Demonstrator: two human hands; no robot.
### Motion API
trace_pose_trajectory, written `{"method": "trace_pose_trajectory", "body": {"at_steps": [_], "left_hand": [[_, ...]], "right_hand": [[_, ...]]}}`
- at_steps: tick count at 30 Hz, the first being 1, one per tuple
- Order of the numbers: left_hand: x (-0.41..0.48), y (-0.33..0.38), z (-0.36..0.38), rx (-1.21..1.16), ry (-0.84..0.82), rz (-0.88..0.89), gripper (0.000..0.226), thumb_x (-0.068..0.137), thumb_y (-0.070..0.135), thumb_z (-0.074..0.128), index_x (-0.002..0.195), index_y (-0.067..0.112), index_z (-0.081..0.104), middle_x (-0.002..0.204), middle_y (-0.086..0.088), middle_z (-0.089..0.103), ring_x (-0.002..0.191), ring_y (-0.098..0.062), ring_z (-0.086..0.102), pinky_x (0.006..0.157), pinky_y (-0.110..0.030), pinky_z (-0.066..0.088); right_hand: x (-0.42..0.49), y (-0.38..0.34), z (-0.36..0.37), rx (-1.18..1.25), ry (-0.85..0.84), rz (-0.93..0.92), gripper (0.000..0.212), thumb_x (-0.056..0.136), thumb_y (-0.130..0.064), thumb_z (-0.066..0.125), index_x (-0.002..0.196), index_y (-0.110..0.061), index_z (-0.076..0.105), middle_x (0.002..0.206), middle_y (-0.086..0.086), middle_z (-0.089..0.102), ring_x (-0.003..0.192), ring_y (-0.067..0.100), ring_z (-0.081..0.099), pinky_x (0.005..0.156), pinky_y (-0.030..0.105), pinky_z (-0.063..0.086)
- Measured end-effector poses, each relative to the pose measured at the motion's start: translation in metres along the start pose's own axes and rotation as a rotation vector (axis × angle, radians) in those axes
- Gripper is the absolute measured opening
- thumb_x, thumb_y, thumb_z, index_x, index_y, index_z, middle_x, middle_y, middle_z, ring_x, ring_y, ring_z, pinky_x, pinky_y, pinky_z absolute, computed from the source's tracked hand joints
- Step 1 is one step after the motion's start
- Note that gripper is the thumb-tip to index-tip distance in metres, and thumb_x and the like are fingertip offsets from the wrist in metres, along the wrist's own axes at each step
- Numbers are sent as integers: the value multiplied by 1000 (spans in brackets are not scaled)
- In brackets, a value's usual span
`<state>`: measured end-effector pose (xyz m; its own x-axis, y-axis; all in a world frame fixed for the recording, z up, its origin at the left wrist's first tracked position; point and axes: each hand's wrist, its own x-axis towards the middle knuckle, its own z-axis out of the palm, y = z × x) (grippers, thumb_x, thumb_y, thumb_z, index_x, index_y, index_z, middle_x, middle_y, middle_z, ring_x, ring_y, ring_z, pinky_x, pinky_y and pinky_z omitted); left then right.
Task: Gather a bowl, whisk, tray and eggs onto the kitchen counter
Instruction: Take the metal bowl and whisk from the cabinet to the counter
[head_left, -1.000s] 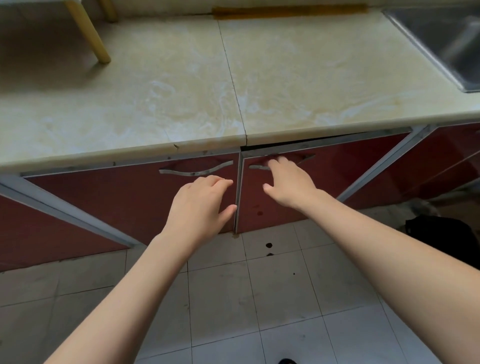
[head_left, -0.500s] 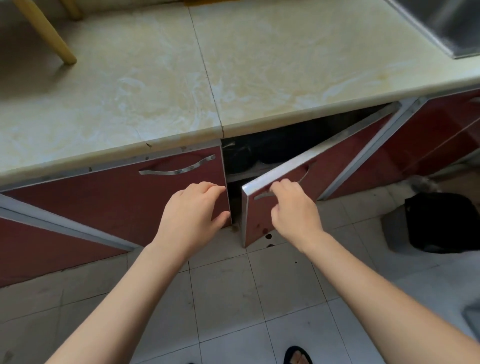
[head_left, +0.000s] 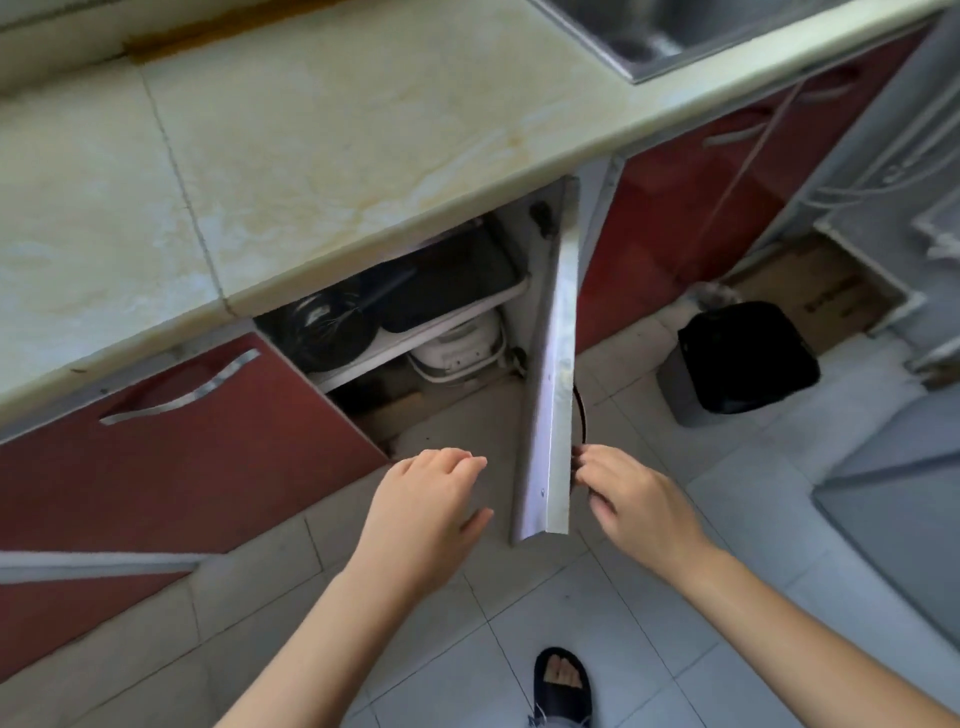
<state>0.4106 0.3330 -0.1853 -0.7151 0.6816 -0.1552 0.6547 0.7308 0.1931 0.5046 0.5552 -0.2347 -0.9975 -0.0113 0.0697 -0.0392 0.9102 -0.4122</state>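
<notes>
My right hand (head_left: 641, 506) pinches the handle edge of the cabinet door (head_left: 551, 374), which stands swung wide open. My left hand (head_left: 428, 512) hovers loosely spread and empty before the opening. On the upper shelf (head_left: 415, 340) sit a dark bowl (head_left: 324, 327) with a whisk (head_left: 363, 306) in it (the wires barely show) and, just beside it, a dark tray (head_left: 457, 278). The tabletop (head_left: 311, 135) above is bare.

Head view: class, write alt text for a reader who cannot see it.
A person's right hand holds an open red cabinet door below a marble counter, while the left hand hovers empty. On the shelf inside sit a dark bowl and a dark tray.
</notes>
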Motion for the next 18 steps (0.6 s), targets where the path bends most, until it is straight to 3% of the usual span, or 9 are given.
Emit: {"method": "trace_pose_trajectory", "body": {"at_steps": [4, 8, 11, 15, 18], "left_hand": [[23, 39, 8, 4, -62, 68, 51, 71, 43, 72, 117, 22, 65, 112, 6, 67, 100, -18, 65, 81, -31, 52], [46, 80, 11, 5, -97, 142, 51, 79, 40, 65, 126, 22, 59, 123, 5, 63, 111, -19, 60, 91, -32, 46], [62, 105, 15, 5, -98, 167, 49, 78, 37, 66, 125, 22, 60, 122, 6, 64, 110, -19, 61, 90, -31, 46], [82, 130, 23, 7, -99, 198, 48, 78, 37, 67, 123, 21, 61, 120, 5, 65, 109, -20, 62, 88, -31, 47], [95, 146, 31, -11, -100, 224, 49, 84, 38, 62, 130, 22, 55, 129, 5, 59, 118, -20, 56, 95, -31, 42]], "right_hand": [[-25, 53, -20, 4, 15, -65, 27, 74, 0, 49, 85, -11, 71, 105, -2, 72, 110, 14, 65, 78, 26, 59], [-45, 101, -43, 16, 54, -107, 33, 66, 12, 57, 89, -5, 73, 113, 3, 71, 116, 12, 60, 93, 21, 50], [-53, 134, -60, -8, 55, -83, 40, 64, 16, 65, 97, -6, 74, 119, 7, 68, 117, 12, 59, 97, 18, 44], [-59, 168, -77, -31, 77, -62, 39, 76, 5, 59, 111, -6, 71, 124, 7, 65, 118, 13, 58, 97, 21, 44], [-64, 189, -89, -24, 107, -21, 45, 78, 1, 57, 121, -8, 66, 128, 4, 62, 120, 8, 54, 99, 14, 39]]}}
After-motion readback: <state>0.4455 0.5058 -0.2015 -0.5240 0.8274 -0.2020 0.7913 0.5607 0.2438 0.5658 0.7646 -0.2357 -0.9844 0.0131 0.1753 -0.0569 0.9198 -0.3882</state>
